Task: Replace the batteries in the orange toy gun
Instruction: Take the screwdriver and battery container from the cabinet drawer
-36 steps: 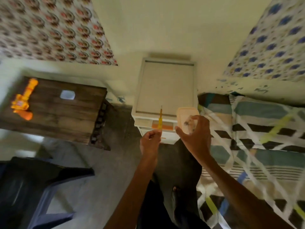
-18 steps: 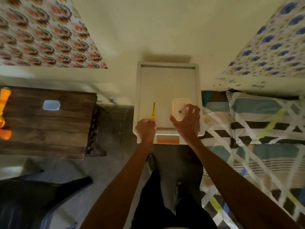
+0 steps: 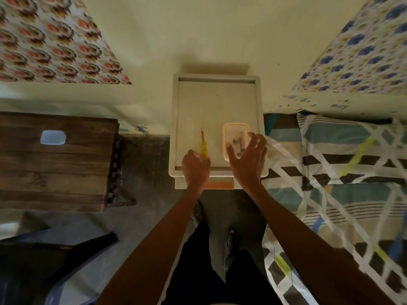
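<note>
The orange toy gun is out of view. My left hand (image 3: 195, 167) is closed around the handle of a yellow screwdriver (image 3: 204, 143), whose tip points away from me and lies over the top of a white drawer unit (image 3: 215, 102). A small clear plastic container (image 3: 234, 131) holding a few small items rests on that top, to the right of the screwdriver. My right hand (image 3: 247, 158) hovers at the container's near right edge with its fingers spread, and it grips nothing.
A dark wooden table (image 3: 57, 170) stands to the left with a small white lid (image 3: 53, 137) on it. A bed with a patterned sheet (image 3: 352, 177) lies to the right. A black chair (image 3: 44, 258) is at the lower left. My legs and feet are below.
The view swung right, so the toy gun left the frame. Both hands reached forward over the drawer unit. The container now rests on its top and my right hand's fingers have spread.
</note>
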